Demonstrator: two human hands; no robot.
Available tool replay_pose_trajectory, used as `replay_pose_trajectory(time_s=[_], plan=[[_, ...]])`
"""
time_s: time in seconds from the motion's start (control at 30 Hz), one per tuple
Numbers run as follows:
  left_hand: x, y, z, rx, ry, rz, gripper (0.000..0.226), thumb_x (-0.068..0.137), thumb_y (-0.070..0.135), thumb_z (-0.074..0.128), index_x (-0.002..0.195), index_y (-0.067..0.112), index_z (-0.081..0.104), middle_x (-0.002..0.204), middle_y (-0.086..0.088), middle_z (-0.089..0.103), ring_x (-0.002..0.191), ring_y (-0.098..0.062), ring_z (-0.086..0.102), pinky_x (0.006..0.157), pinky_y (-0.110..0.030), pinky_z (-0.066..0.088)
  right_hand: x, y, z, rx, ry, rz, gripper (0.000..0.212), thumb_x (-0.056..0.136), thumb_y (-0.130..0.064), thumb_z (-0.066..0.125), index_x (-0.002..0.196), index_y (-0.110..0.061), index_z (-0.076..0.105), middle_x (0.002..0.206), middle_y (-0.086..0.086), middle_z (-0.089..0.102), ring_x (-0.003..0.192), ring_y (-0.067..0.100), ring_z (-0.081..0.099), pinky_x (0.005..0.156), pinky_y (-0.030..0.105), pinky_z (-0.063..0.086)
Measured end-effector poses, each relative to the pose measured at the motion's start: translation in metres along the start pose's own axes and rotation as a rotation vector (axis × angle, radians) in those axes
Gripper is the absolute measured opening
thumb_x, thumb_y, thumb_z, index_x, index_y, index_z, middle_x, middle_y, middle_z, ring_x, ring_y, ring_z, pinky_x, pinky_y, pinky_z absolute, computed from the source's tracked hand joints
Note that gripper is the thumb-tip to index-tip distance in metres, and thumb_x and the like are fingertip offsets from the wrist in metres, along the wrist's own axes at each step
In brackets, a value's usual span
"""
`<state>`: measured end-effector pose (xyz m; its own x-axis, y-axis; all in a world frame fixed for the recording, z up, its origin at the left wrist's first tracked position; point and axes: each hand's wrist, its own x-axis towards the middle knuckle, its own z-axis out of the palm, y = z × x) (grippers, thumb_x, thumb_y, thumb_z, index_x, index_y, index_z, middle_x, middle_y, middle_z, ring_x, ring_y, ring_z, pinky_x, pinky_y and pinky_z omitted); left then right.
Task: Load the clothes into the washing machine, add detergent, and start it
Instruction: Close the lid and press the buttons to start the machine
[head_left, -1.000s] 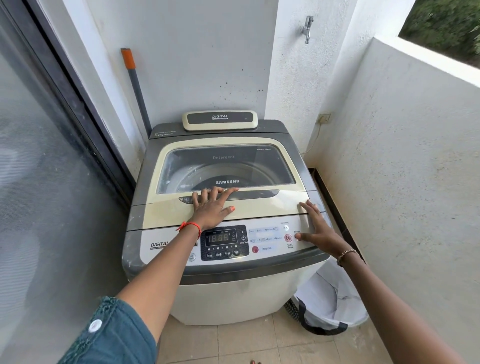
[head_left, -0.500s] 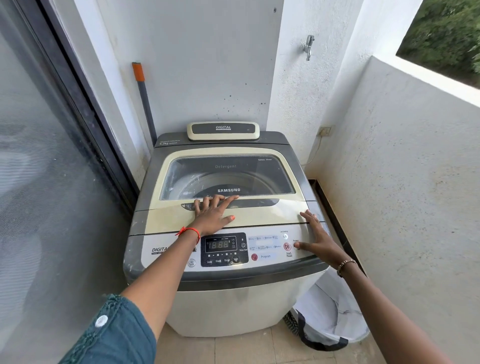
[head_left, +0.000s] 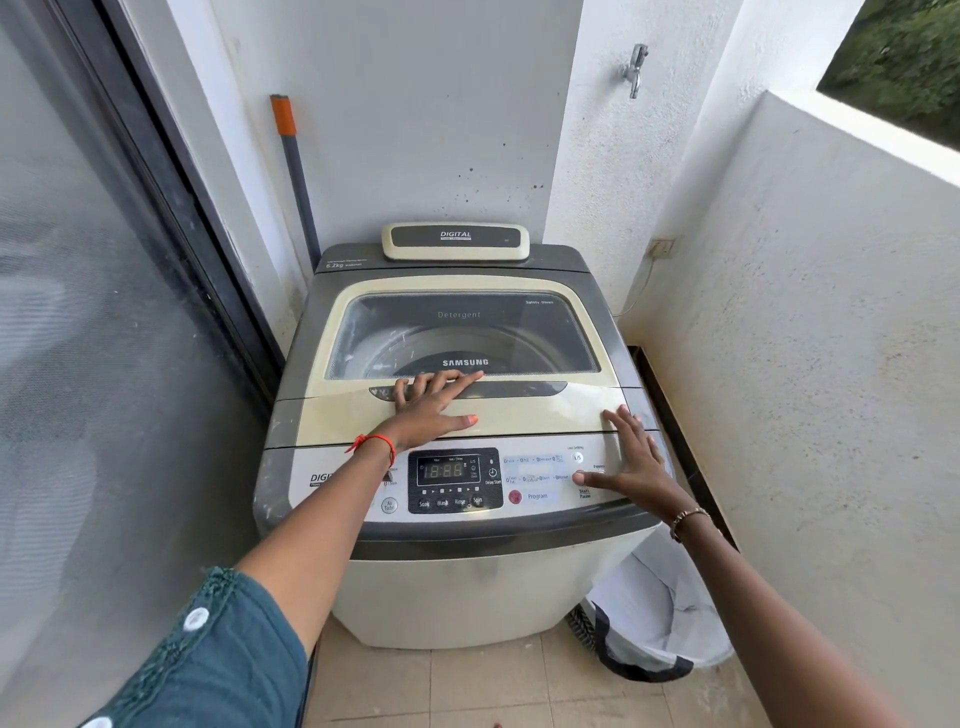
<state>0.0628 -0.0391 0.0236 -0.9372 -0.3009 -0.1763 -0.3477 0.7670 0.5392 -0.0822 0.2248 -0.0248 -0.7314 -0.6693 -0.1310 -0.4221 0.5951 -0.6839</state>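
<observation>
Washing machine (head_left: 467, 587) beside laundry basket (head_left: 654, 629)

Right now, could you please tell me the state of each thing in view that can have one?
Washing machine lid: closed.
Display: lit, digits showing.
Left hand: open, flat on the lid, fingers at the handle recess.
Right hand: open, spread, thumb at the Start/Pause button.
Laundry basket: on the floor beside the machine, no clothes visible inside.
Wall tap: no water running.
</observation>
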Motion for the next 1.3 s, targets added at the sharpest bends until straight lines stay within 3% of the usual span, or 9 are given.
replay_pose_trajectory(time_s=[0.17, 0.43, 0.53, 0.7, 0.77, 0.93, 1.03, 1.17, 1.3], plan=[[0.000, -0.002, 0.000, -0.062, -0.005, 0.008, 0.061, 0.091, 0.042, 0.053, 0.142, 0.045, 0.021, 0.149, 0.013, 0.018, 0.138, -0.015, -0.001, 0.108, -0.041, -0.014, -0.002, -0.005, 0.015, -0.212, 0.046, 0.032, 0.123, 0.048, -0.077, 0.059, 0.147, -0.029, 0.004, 0.156, -0.003, -0.012, 0.142, 0.014, -0.016, 0.114, 0.040, -0.010], [0.000, -0.006, 0.000, -0.195, 0.000, 0.029, 0.058, 0.090, 0.041, 0.055, 0.141, 0.043, 0.028, 0.148, 0.020, 0.018, 0.138, -0.009, -0.003, 0.108, -0.040, -0.017, -0.007, -0.012, 0.022, -0.238, 0.078, 0.102, 0.127, 0.042, -0.090, 0.041, 0.147, -0.032, 0.000, 0.156, -0.007, -0.015, 0.142, 0.013, -0.018, 0.111, 0.047, -0.016], [0.001, -0.008, 0.000, -0.208, 0.007, 0.031, 0.058, 0.088, 0.045, 0.054, 0.141, 0.042, 0.029, 0.149, 0.020, 0.019, 0.138, -0.008, -0.002, 0.108, -0.039, -0.017, -0.014, -0.026, 0.035, -0.259, 0.092, 0.150, 0.121, 0.052, -0.088, 0.034, 0.148, -0.025, -0.005, 0.155, -0.003, -0.020, 0.141, 0.016, -0.021, 0.109, 0.048, -0.018], [0.001, -0.008, 0.003, -0.113, 0.054, 0.050, 0.072, 0.073, 0.059, 0.042, 0.141, 0.041, 0.029, 0.148, 0.020, 0.023, 0.138, -0.011, 0.004, 0.108, -0.038, -0.013, -0.030, -0.068, 0.088, -0.332, 0.192, 0.080, 0.106, 0.064, -0.083, -0.015, 0.143, -0.012, -0.019, 0.151, 0.007, -0.028, 0.137, 0.018, -0.029, 0.110, 0.044, -0.020], [0.001, -0.009, 0.004, -0.114, 0.061, 0.059, 0.071, 0.074, 0.058, 0.042, 0.141, 0.040, 0.029, 0.148, 0.019, 0.024, 0.139, -0.013, 0.005, 0.108, -0.040, -0.012, -0.038, -0.085, 0.111, -0.342, 0.208, 0.023, 0.097, 0.070, -0.074, -0.021, 0.142, -0.010, -0.017, 0.153, 0.010, -0.023, 0.138, 0.020, -0.027, 0.111, 0.039, -0.023], [0.001, -0.012, 0.011, -0.003, 0.125, 0.072, 0.072, 0.074, 0.061, 0.037, 0.142, 0.040, 0.025, 0.147, 0.017, 0.026, 0.139, -0.016, 0.008, 0.110, -0.042, -0.010, -0.046, -0.109, 0.144, -0.421, 0.146, -0.186, 0.089, 0.078, -0.072, -0.010, 0.146, -0.014, -0.007, 0.154, 0.007, -0.017, 0.140, 0.016, -0.023, 0.112, 0.039, -0.020], [0.001, -0.014, 0.021, 0.101, 0.220, 0.107, 0.077, 0.073, 0.069, 0.033, 0.143, 0.039, 0.023, 0.146, 0.014, 0.029, 0.137, -0.016, 0.014, 0.110, -0.043, -0.006, -0.041, -0.113, 0.143, -0.398, 0.155, -0.199, 0.092, 0.077, -0.075, -0.004, 0.148, -0.016, 0.006, 0.157, 0.008, -0.006, 0.142, 0.016, -0.016, 0.113, 0.039, -0.016], [0.003, -0.019, 0.027, 0.088, 0.303, 0.154, 0.077, 0.074, 0.070, 0.019, 0.143, 0.036, 0.027, 0.144, 0.013, 0.034, 0.136, -0.014, 0.021, 0.110, -0.044, -0.002, -0.036, -0.112, 0.140, -0.325, 0.205, -0.203, 0.083, 0.080, -0.071, 0.026, 0.142, -0.016, 0.028, 0.154, 0.010, 0.016, 0.144, 0.020, 0.007, 0.115, 0.038, -0.005], [0.003, -0.024, 0.032, 0.042, 0.352, 0.224, 0.065, 0.084, 0.058, 0.015, 0.143, 0.033, 0.026, 0.150, 0.016, 0.028, 0.142, -0.011, 0.012, 0.109, -0.034, -0.009, -0.031, -0.111, 0.138, -0.272, 0.271, -0.203, 0.073, 0.077, -0.064, 0.039, 0.134, -0.018, 0.039, 0.147, 0.008, 0.033, 0.136, 0.018, 0.025, 0.111, 0.038, 0.007]])
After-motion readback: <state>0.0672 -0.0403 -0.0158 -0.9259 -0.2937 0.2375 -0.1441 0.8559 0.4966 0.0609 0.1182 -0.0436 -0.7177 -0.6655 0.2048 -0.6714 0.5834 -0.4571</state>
